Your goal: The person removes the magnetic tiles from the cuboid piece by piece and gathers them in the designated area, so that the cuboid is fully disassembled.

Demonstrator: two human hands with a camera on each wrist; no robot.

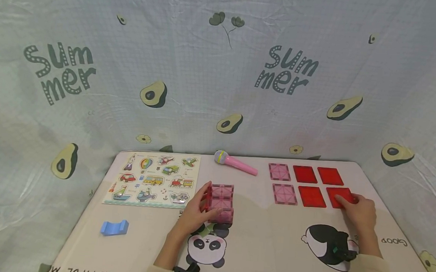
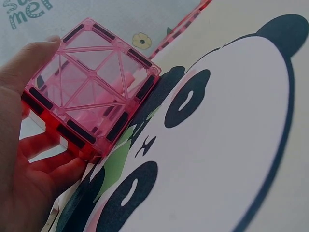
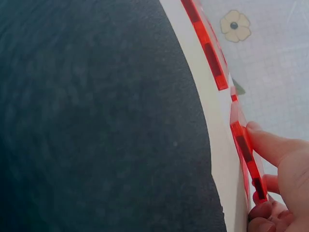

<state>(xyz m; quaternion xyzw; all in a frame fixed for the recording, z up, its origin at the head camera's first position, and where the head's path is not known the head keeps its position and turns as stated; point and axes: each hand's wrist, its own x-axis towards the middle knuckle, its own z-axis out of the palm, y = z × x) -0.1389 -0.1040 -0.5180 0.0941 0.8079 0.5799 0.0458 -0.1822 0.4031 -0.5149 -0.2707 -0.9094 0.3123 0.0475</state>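
My left hand (image 1: 197, 209) holds a small box built of translucent magnetic tiles (image 1: 221, 202), its thumb on the pink front face and its fingers along the red left side. In the left wrist view, the pink front tile (image 2: 91, 75) shows a triangle pattern and dark magnets along its edges. On the right, my right hand (image 1: 361, 212) pinches a red magnetic tile (image 1: 337, 196) between thumb and fingers. That tile (image 3: 246, 145) appears slightly tilted in the right wrist view. Beside it lie more red tiles (image 1: 312, 196) and two pink tiles (image 1: 285, 194).
A pink toy microphone (image 1: 238, 164) lies at the back middle. At the back left is a vehicle picture puzzle board (image 1: 150, 201), with a blue notched block (image 1: 115, 228) in front. A printed cloth covers the table, and a patterned curtain (image 1: 192, 68) hangs behind.
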